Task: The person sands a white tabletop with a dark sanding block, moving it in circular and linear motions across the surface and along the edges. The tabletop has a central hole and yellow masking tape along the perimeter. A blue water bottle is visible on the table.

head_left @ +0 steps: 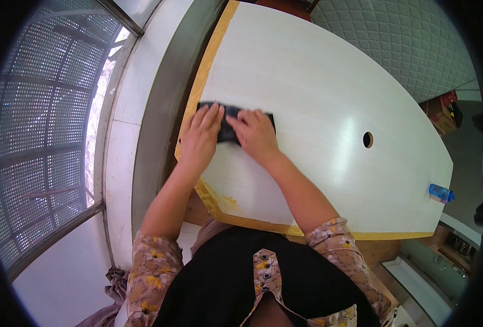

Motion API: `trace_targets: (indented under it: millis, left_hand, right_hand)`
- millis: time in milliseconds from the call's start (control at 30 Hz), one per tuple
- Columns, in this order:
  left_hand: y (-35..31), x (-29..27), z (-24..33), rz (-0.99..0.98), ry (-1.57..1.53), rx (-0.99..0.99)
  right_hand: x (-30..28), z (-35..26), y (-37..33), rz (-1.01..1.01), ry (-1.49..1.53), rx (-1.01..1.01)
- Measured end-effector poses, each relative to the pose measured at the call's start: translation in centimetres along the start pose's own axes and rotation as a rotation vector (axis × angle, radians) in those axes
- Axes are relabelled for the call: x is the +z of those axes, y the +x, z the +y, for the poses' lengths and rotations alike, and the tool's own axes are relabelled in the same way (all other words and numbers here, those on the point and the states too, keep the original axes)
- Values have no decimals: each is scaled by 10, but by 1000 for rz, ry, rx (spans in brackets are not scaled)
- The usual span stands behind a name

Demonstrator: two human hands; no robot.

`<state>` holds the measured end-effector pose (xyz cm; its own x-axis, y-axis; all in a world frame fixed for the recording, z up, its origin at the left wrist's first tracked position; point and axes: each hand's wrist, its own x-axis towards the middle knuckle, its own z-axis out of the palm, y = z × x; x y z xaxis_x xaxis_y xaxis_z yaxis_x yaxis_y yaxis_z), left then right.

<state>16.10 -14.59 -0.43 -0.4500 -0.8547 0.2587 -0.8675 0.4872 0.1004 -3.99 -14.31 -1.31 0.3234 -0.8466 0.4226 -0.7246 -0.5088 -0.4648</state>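
A piece of black cloth (229,133), longer than it is deep, lies on the left part of a white tabletop (296,71). My left hand (200,136) rests flat on its left part, fingers stretched toward the far edge. On the cloth's right part is my right hand (256,133), with its fingers bent and close together on the fabric. Both hands cover much of the cloth, and its right corner sticks out past my right hand. Whether the cloth is folded I cannot tell.
Yellow-brown tape (214,49) borders the tabletop's left and near edges. A round hole (368,140) pierces it at right, and a blue bottle (441,193) lies near the right edge. A window ledge (124,136) runs along the left; a quilted grey mattress (394,43) stands beyond.
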Motion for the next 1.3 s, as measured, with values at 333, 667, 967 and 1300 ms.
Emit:
trace_targets:
  millis: [333,667,967,1300]
  left_hand:
    - [-3,5,4,-7,3,-89]
    - [-42,-12,30,-24,-24,-128]
    - [-8,3,49,-124,5,-195]
    - [-17,-7,59,-37,-155,-252]
  right_hand:
    - [4,3,14,-78,-54,-12]
    - [-5,-13,-7,-23,112,-42]
    - [8,15,34,39,148,227]
    - [28,8,87,-156,-46,520]
